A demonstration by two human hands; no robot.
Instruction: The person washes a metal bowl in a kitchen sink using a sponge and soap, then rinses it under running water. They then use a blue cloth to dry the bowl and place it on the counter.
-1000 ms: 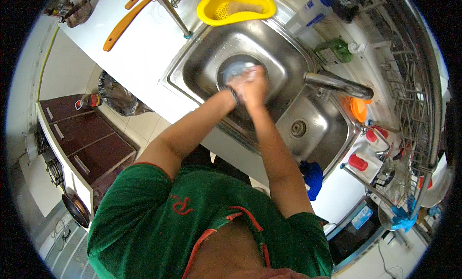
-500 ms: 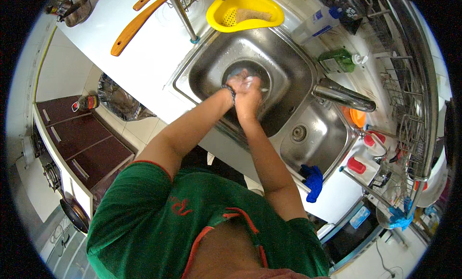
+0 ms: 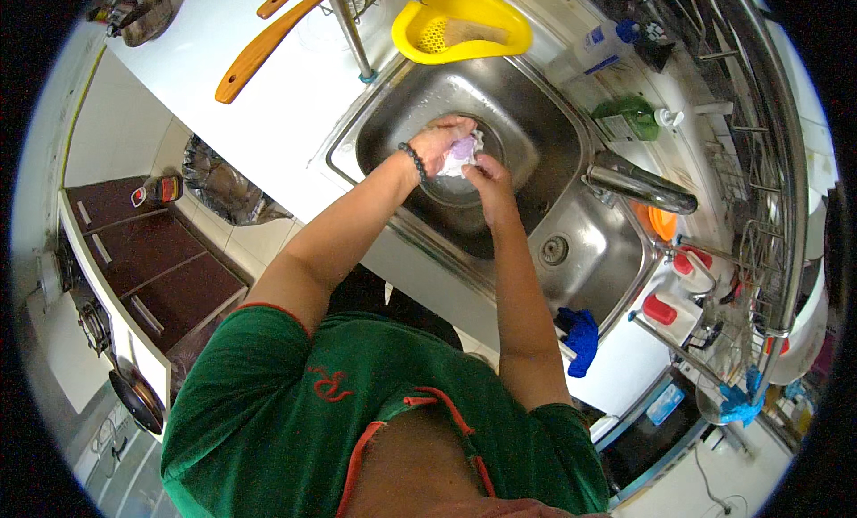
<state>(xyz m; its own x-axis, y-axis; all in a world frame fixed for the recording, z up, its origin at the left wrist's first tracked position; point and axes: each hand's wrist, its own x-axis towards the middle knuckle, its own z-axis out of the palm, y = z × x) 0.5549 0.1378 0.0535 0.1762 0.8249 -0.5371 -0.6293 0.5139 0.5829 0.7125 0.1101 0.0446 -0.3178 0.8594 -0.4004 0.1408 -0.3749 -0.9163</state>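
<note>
Over the large steel sink basin, my left hand, with a dark bead bracelet at its wrist, curls around a small crumpled white and pale purple cloth. My right hand pinches the cloth's near right edge between its fingers. Parts of the cloth are hidden by the left hand's fingers. Beneath both hands a round shape shows at the bottom of the basin; whether it is a bowl or part of the sink I cannot tell.
A yellow strainer with a brown scrubber stands at the basin's far rim. The faucet reaches out on the right, near a green bottle. Blue gloves hang by the smaller basin. Wooden-handled utensils lie on the left counter.
My hands were pressed together, blurred, lower in the basin. Now they have moved apart slightly, and the white and purple cloth shows between them.
</note>
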